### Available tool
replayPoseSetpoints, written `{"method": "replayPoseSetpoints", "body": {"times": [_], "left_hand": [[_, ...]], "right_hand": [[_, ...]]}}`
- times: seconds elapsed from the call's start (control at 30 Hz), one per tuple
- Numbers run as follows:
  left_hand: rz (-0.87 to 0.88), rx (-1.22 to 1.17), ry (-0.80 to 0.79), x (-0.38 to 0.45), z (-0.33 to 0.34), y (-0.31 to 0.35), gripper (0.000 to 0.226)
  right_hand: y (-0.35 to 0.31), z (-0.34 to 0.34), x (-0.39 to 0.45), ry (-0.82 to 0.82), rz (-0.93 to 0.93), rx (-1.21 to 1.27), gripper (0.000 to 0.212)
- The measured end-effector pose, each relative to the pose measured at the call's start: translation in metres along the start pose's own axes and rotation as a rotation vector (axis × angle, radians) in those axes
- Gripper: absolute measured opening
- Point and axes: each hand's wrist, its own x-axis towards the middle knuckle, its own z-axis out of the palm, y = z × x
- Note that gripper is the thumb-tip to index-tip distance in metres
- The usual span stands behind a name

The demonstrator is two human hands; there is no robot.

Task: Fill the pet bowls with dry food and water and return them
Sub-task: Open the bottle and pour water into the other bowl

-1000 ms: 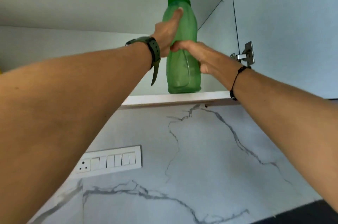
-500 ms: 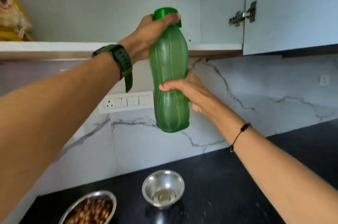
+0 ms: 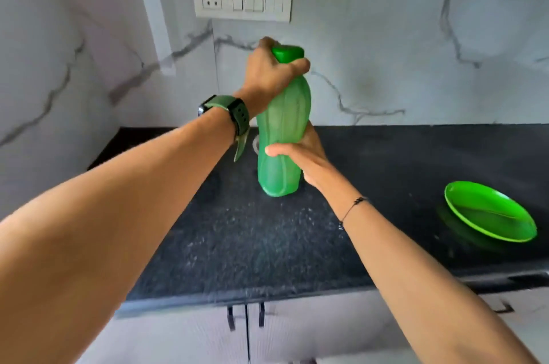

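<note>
Speckled black counter (image 3: 252,244) under marbled wall (image 3: 386,51), perhaps stone.

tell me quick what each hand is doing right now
Left hand: closed around the cap and neck of the green bottle.
Right hand: closed around the bottle's lower body.

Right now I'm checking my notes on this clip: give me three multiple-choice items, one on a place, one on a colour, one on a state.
1. Where is the plate?
A. on the counter, right of the bottle
B. under the bottle
C. on the wall

2. What colour is the bottle?
A. blue
B. green
C. white

3. How is the cap?
A. off
B. lying on the counter
C. on, gripped by the left hand

Answers: A, it lies apart on the counter; B, body and cap are green; C, the left hand wraps the top while the right hand holds the body.
</note>
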Motion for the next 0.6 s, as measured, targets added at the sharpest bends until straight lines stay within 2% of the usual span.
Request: {"method": "replayPoseSetpoints", "body": {"times": [0.07, 0.2, 0.4, 0.5, 0.6], "left_hand": [[-0.026, 0.035, 0.091, -0.019, 0.010, -0.027, 0.059], [-0.058, 0.083, 0.127, -0.047, 0.019, -0.067, 0.058], [0.068, 0.232, 0.004, -0.047, 0.027, -0.065, 0.051], [0.024, 0.150, -0.077, -0.044, 0.024, -0.067, 0.051], [-0.075, -0.005, -0.272, -0.038, 0.008, -0.069, 0.062]], "right_hand": [[0.030, 0.007, -0.010, -0.017, 0.034, -0.007, 0.072], [0.073, 0.016, -0.024, -0.057, 0.064, -0.049, 0.085], [0.089, 0.015, -0.015, -0.098, 0.029, 0.052, 0.089], [0.093, 0.013, -0.011, -0.128, 0.016, 0.046, 0.089], [0.095, 0.013, -0.008, -0.149, 0.021, 0.022, 0.092]]}}
